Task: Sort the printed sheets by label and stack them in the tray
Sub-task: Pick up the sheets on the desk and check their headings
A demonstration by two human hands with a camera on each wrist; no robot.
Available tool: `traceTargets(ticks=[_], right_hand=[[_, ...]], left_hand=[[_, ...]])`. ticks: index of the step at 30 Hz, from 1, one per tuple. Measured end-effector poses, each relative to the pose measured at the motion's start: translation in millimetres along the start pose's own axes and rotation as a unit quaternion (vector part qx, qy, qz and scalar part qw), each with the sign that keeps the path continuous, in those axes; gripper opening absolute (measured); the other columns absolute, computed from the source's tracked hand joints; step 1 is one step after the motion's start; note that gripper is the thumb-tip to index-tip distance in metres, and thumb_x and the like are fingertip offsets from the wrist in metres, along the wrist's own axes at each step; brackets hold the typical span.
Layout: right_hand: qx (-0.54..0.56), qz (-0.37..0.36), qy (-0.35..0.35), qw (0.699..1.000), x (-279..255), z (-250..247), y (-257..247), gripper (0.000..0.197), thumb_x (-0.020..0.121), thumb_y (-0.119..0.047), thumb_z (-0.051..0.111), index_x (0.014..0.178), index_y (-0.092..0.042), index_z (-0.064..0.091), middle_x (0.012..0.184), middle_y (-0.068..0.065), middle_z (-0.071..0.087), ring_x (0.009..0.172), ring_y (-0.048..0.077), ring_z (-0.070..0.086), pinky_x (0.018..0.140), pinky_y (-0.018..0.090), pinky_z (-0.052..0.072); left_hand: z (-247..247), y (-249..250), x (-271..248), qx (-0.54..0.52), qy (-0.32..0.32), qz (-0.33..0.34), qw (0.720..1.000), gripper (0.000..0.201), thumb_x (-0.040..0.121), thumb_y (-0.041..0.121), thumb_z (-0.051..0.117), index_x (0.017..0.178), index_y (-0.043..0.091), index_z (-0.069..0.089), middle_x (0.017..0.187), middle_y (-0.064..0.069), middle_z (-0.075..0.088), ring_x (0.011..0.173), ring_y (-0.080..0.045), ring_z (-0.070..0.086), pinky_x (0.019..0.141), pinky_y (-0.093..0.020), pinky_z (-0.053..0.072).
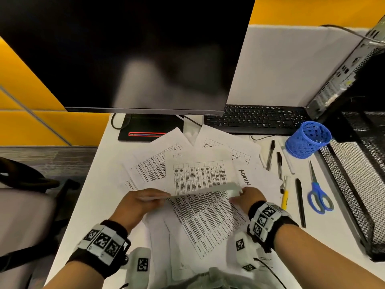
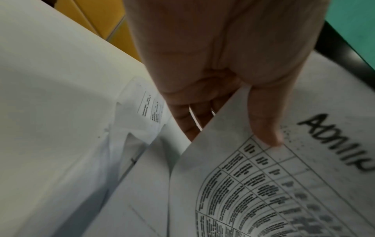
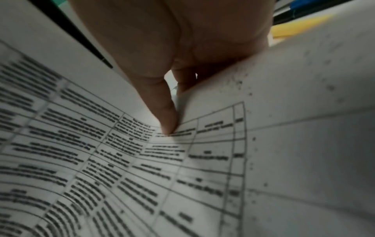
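White tabletop [image 1: 91, 184] below the monitor [image 1: 125, 53] carries fanned printed sheets [image 1: 158, 163]; both hands, left hand [image 1: 141, 202] and right hand [image 1: 248, 198], pinch an ADMIN sheet [image 1: 206, 213], likely mid-sort, needing its pile next.

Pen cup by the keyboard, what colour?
Blue mesh pen cup, clearest in the head view.
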State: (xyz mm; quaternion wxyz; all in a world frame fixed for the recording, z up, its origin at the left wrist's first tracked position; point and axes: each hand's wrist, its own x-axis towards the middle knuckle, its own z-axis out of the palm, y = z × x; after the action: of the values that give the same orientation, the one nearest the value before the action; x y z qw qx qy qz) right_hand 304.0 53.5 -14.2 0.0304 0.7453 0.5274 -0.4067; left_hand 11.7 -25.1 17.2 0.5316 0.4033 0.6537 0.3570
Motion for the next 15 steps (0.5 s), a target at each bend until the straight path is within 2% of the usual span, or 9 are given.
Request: traceTargets(ticks=[2, 3, 5, 7, 8, 10, 12, 14, 15], right_hand=[[0.04, -0.008, -0.011, 0.999, 1, -3, 0, 0.02, 0.08, -0.029, 0.068, 0.075, -0.018, 0.052, 0.078, -0.004, 0.053, 0.086, 0.02, 0.051, 0.061, 0.021, 0.037], [0.07, -0.014, -0.016, 0.997, 0, -7, -2, 0.019, 0.082, -0.031, 0.066, 0.08, -0.016, 0.055, 0.084, -0.005, 0.054, 0.093, 0.021, 0.052, 0.066, 0.021, 0.039], [0.116, -0.001, -0.037, 0.993, 2, -14, -5, 0.028, 0.087, -0.035, 0.058, 0.097, -0.009, 0.061, 0.098, 0.001, 0.058, 0.099, 0.024, 0.056, 0.081, 0.025, 0.042], [0.171, 0.012, -0.066, 0.983, 3, -18, -8, 0.024, 0.088, -0.035, 0.057, 0.083, -0.012, 0.062, 0.086, 0.007, 0.06, 0.076, 0.022, 0.055, 0.067, 0.027, 0.042], [0.205, 0.017, -0.073, 0.976, 2, -17, -10, 0.023, 0.086, -0.032, 0.06, 0.076, -0.012, 0.06, 0.081, 0.008, 0.06, 0.07, 0.021, 0.053, 0.061, 0.027, 0.04], [0.203, -0.005, -0.058, 0.977, 7, -9, -11, 0.018, 0.081, -0.028, 0.067, 0.077, -0.011, 0.063, 0.084, 0.007, 0.064, 0.076, 0.022, 0.056, 0.067, 0.027, 0.043], [0.119, -0.041, -0.023, 0.992, 8, 1, -12, 0.014, 0.08, -0.029, 0.067, 0.085, -0.018, 0.062, 0.094, 0.001, 0.064, 0.088, 0.018, 0.057, 0.078, 0.023, 0.04], [0.092, -0.06, -0.005, 0.994, 4, 6, -15, 0.014, 0.085, -0.029, 0.062, 0.096, -0.021, 0.062, 0.109, 0.002, 0.064, 0.097, 0.018, 0.056, 0.083, 0.021, 0.037], [0.086, -0.063, -0.004, 0.994, 1, 5, -18, 0.021, 0.089, -0.03, 0.056, 0.105, -0.019, 0.063, 0.118, 0.004, 0.063, 0.104, 0.021, 0.056, 0.087, 0.021, 0.037]], left_hand=[[-6, -4, 1, -0.027, 0.049, -0.003, 0.998, 0.014, 0.078, 0.004, 0.07, 0.088, 0.012, 0.077, 0.09, -0.004, 0.077, 0.091, -0.02, 0.071, 0.081, -0.028, 0.054], [-8, -3, 2, -0.043, 0.072, -0.002, 0.996, 0.013, 0.079, 0.006, 0.069, 0.09, 0.011, 0.075, 0.089, -0.004, 0.077, 0.091, -0.021, 0.071, 0.078, -0.025, 0.055], [-14, 2, 2, -0.064, 0.097, 0.01, 0.993, 0.012, 0.082, 0.005, 0.065, 0.09, 0.011, 0.071, 0.08, 0.003, 0.077, 0.082, -0.012, 0.072, 0.069, -0.017, 0.054], [-18, 9, 2, -0.076, 0.113, 0.021, 0.99, 0.009, 0.084, 0.006, 0.063, 0.088, 0.011, 0.069, 0.067, 0.012, 0.074, 0.066, 0.0, 0.07, 0.059, -0.012, 0.051], [-20, 12, 4, -0.072, 0.121, 0.023, 0.99, 0.008, 0.084, 0.009, 0.063, 0.088, 0.012, 0.069, 0.063, 0.016, 0.073, 0.063, 0.001, 0.068, 0.058, -0.013, 0.049], [-20, 16, 6, -0.066, 0.121, 0.024, 0.99, 0.006, 0.084, 0.012, 0.065, 0.087, 0.013, 0.07, 0.061, 0.016, 0.072, 0.067, -0.006, 0.068, 0.064, -0.02, 0.049], [-17, 18, 9, -0.066, 0.096, 0.008, 0.993, 0.006, 0.083, 0.011, 0.065, 0.086, 0.014, 0.07, 0.068, 0.011, 0.075, 0.073, -0.012, 0.07, 0.071, -0.028, 0.051], [-14, 15, 11, -0.064, 0.067, -0.009, 0.996, 0.008, 0.081, 0.013, 0.066, 0.089, 0.014, 0.07, 0.074, 0.008, 0.076, 0.072, -0.006, 0.071, 0.073, -0.028, 0.049], [-13, 14, 11, -0.067, 0.06, -0.014, 0.996, 0.017, 0.078, 0.019, 0.07, 0.093, 0.012, 0.07, 0.081, 0.004, 0.077, 0.077, -0.008, 0.071, 0.078, -0.03, 0.05]])
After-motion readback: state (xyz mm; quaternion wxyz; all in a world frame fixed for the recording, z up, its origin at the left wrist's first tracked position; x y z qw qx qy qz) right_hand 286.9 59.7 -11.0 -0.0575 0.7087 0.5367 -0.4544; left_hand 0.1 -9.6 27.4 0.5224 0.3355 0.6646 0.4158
